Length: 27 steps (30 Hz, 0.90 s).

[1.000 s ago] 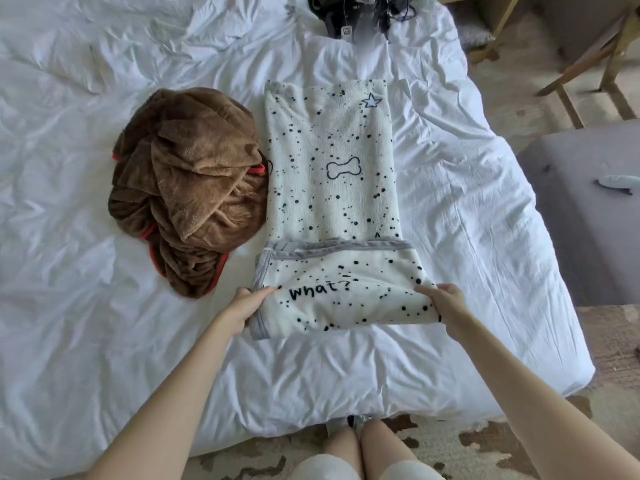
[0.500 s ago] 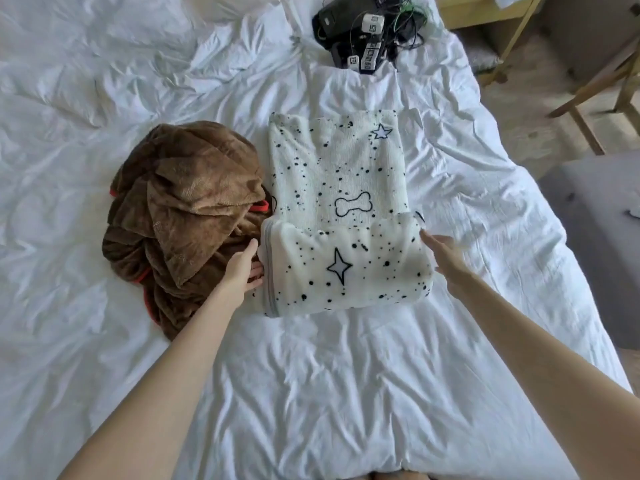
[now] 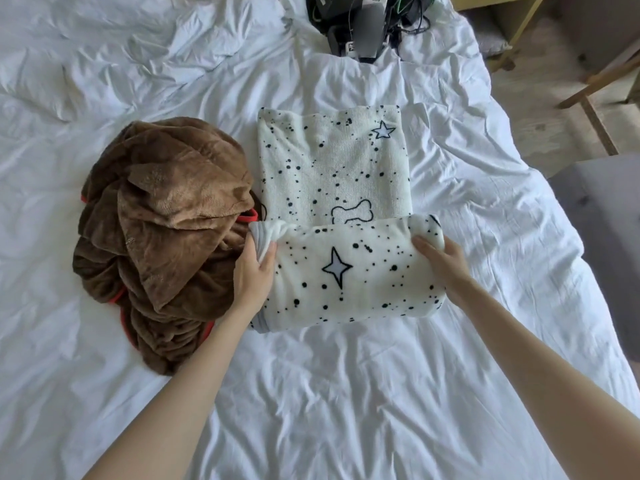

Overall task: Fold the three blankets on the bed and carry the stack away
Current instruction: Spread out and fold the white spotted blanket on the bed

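**Spotted white blanket (image 3: 332, 168) gripped at both ends of its fold, centre of frame**

The left end of the folded-over part is grasped by the left hand (image 3: 254, 271), and grey-edged fabric is bunched up just above the thumb. The right end is held by the right hand (image 3: 440, 261): the thumb is laid on top of the fold, while the fingers are hidden behind it. The doubled near part, marked with a four-pointed star, is laid over the flat part, on which a bone outline and a small star are seen. The blanket is spread on the white bed sheet (image 3: 346, 393), slightly right of the frame's middle. Just to its left, touching it, a brown blanket (image 3: 166, 237) with red trim is heaped unfolded. At the top centre, black devices with cables (image 3: 363, 26) are piled on the sheet. A grey upholstered seat (image 3: 606, 220) is seen at the right edge, and wooden chair legs (image 3: 595, 98) in the upper right.
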Tool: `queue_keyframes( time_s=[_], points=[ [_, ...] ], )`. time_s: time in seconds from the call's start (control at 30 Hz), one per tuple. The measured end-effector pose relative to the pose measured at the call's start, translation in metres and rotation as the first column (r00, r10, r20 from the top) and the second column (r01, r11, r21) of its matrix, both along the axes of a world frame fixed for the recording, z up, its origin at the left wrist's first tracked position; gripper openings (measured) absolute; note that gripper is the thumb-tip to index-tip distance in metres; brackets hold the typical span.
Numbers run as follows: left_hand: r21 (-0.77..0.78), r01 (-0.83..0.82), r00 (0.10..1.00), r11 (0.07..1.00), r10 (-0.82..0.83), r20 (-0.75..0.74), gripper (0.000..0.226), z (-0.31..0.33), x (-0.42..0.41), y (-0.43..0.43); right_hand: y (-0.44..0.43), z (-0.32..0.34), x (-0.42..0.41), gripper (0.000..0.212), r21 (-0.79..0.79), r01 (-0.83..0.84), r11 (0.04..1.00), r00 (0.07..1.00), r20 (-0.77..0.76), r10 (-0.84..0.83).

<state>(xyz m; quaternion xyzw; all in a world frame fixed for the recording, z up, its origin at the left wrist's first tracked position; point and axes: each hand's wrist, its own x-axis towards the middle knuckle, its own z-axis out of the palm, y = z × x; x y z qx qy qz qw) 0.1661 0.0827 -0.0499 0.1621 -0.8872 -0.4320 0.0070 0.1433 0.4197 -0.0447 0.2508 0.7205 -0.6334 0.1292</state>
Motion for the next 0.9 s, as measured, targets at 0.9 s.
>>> queue_keyframes(
  time_s=[0.9],
  points=[
    [-0.605, 0.457, 0.832, 0.652, -0.553, 0.033, 0.053, -0.030, -0.054, 0.064, -0.085, -0.032, -0.047, 0.052, 0.898, -0.256, 0.358, 0.717, -0.072, 0.693]
  ],
)
